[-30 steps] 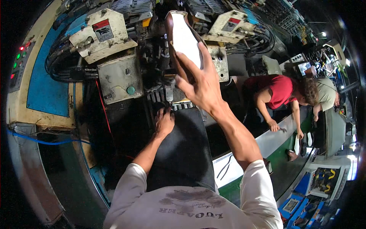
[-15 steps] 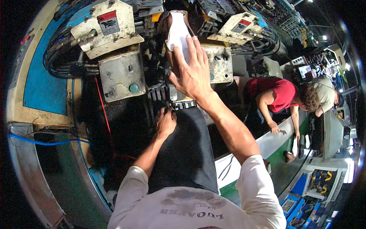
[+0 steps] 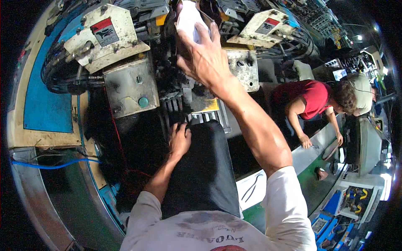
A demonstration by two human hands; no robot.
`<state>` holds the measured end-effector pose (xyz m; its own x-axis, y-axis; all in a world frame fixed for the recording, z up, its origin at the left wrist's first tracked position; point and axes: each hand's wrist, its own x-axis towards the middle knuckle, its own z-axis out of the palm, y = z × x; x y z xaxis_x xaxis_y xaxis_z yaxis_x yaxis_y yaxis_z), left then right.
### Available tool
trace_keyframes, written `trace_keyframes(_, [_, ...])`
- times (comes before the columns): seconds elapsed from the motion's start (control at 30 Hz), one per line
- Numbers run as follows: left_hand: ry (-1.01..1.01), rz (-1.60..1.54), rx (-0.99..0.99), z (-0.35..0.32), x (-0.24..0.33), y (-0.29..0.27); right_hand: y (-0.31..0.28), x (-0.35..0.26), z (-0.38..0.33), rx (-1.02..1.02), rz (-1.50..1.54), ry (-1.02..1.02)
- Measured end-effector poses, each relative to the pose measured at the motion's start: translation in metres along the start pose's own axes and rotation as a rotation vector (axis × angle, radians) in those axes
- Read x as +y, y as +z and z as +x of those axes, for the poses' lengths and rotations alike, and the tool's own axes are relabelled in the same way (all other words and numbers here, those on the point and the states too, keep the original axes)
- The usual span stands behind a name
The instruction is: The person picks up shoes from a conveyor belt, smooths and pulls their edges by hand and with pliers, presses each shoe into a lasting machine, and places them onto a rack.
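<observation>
At the top centre, a brown shoe upper [image 3: 206, 17] with a white underside [image 3: 190, 16] sits sole up among the machine's dark central parts. My right hand [image 3: 205, 58] grips its near end, fingers over the white surface and thumb at the left side. What supports the shoe from below is hidden. Lower down, my left hand [image 3: 180, 140] lies against the knee of my dark trousers [image 3: 199, 167], with nothing visible in it. Its fingers are bent a little and slightly apart.
Cream machine guards [image 3: 106, 37] with hoses flank the shoe; a metal box [image 3: 132, 83] with a green button is at left. To the right, a co-worker in a red shirt [image 3: 303, 98] leans over a conveyor [image 3: 299, 184] bearing shoe parts. A blue hose [image 3: 54, 165] crosses the left side.
My right hand and the shoe are farther up in the picture, deeper toward the machine. My left hand stays at my knee. The co-worker's hands have shifted over the conveyor.
</observation>
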<state>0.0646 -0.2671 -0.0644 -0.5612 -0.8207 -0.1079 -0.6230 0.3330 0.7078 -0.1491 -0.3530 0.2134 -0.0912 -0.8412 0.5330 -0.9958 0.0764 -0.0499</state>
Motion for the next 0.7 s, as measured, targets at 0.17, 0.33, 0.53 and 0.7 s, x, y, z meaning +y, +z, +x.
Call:
trace_keyframes(0.17, [0.157, 0.023, 0.078, 0.013, 0.001, 0.023, 0.022, 0.039, 0.054, 0.035, -0.021, -0.021])
trace_keyframes(0.33, [0.249, 0.050, 0.082, 0.025, -0.010, 0.028, 0.022, 0.052, 0.079, 0.066, 0.036, -0.024])
trace_keyframes(0.53, [0.243, 0.022, 0.068, 0.023, -0.013, 0.028, -0.009, 0.022, 0.086, -0.061, -0.001, 0.098])
trace_keyframes(0.7, [0.256, 0.037, 0.087, 0.020, -0.021, 0.034, -0.020, 0.023, 0.098, -0.137, 0.013, 0.145])
